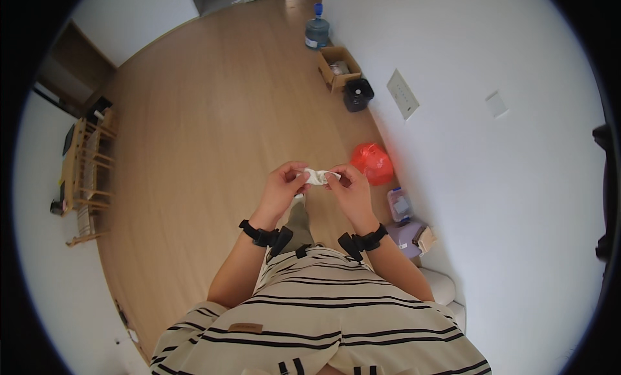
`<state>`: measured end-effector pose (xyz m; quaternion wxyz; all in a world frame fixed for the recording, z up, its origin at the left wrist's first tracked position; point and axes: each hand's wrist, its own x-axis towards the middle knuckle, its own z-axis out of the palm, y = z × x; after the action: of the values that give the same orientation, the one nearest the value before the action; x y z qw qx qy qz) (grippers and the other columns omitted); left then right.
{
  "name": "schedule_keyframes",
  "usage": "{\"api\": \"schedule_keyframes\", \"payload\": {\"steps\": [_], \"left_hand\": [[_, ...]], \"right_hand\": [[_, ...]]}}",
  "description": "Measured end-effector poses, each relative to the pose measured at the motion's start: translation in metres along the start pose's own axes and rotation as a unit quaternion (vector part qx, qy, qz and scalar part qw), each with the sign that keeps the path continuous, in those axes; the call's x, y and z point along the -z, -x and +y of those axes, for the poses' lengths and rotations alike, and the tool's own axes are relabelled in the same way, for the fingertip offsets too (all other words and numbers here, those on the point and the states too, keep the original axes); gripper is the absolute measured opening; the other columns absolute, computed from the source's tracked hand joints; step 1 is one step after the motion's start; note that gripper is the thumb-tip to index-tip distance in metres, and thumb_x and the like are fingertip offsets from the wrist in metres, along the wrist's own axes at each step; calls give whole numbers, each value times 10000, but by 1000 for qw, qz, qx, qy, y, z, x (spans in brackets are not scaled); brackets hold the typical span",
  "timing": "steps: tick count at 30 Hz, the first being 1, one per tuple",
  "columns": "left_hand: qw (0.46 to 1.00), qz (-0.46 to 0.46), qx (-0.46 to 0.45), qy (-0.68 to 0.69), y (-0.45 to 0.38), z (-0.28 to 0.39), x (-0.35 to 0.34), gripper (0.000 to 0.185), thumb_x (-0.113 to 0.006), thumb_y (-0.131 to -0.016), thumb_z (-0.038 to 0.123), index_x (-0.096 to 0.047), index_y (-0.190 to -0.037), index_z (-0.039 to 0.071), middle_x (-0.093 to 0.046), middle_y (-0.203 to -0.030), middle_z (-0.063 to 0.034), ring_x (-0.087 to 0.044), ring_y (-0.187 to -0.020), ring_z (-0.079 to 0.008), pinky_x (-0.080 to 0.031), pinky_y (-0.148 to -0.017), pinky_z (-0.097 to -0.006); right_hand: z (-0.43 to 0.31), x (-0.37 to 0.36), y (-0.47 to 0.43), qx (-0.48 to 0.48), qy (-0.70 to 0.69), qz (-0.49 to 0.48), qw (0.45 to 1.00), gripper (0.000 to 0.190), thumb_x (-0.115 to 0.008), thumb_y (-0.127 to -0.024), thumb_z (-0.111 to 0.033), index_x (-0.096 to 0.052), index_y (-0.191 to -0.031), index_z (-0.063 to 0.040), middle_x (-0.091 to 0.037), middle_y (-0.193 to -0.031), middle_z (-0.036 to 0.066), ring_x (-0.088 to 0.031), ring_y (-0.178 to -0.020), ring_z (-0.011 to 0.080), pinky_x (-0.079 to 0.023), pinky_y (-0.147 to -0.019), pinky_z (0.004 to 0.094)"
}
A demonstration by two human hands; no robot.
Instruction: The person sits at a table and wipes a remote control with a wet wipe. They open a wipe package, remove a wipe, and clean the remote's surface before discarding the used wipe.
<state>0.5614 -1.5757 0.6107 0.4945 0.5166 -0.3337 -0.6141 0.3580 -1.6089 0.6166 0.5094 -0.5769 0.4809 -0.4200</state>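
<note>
A small white twisted piece, tissue or cloth, is stretched between my two hands in front of my body. My left hand pinches its left end between thumb and fingers. At the other end, the thumb and fingers of my right hand grip it. The middle looks twisted and crumpled. Each wrist wears a black strap with a dark device on it. Below the hands, one leg and a light shoe tip show above the wood floor.
Along the white wall on the right stand a water jug, a cardboard box, a black bin, a red plastic bag, a clear plastic box and a purple container. A wooden table with chairs lines the left.
</note>
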Motion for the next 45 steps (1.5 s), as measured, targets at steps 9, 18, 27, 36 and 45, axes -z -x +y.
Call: {"api": "schedule_keyframes", "payload": {"steps": [9,18,27,36,45], "left_hand": [[994,-102,3,-39,-151,66,35,124,-651,-1088,108,-679,-1172,21,-710,-950,-21,-657,-821,-100,-539,-745,-260],[992,-120,23,-34,-255,113,53,113,-628,-1101,131,-649,-1147,30,-685,-844,-32,-608,-697,-93,-471,-624,-246],[990,-135,37,-15,-349,143,37,113,-619,-1091,133,-634,-1171,54,-692,-902,-55,-601,-750,-102,-466,-659,-260],[974,-173,-18,-143,-482,166,0,369,-727,-990,-3,-625,-1345,-7,-729,-1147,-64,-698,-1002,-139,-576,-843,-291],[957,-201,-30,-206,-611,183,-61,394,-764,-955,-27,-680,-1339,-9,-770,-1150,-91,-731,-1038,-141,-596,-897,-281]], "right_hand": [[1,-21,-143,-19,2,51,999,114,-734,-1015,-48,-694,-1084,33,-771,-963,94,-750,-796,136,-602,-726,261],[-27,-39,-232,-62,-38,75,995,155,-717,-1031,-43,-712,-1163,38,-778,-981,95,-767,-838,149,-606,-754,268],[-8,-20,-317,-18,-56,79,995,205,-717,-1029,-32,-717,-1222,35,-799,-1023,107,-778,-899,162,-610,-824,264],[17,36,-439,-98,-89,103,986,204,-717,-1025,-39,-718,-1205,57,-803,-1024,134,-789,-950,171,-619,-853,276],[43,104,-558,-118,-72,131,982,199,-755,-1005,-86,-749,-1142,59,-802,-977,107,-778,-900,143,-599,-801,259]]}}
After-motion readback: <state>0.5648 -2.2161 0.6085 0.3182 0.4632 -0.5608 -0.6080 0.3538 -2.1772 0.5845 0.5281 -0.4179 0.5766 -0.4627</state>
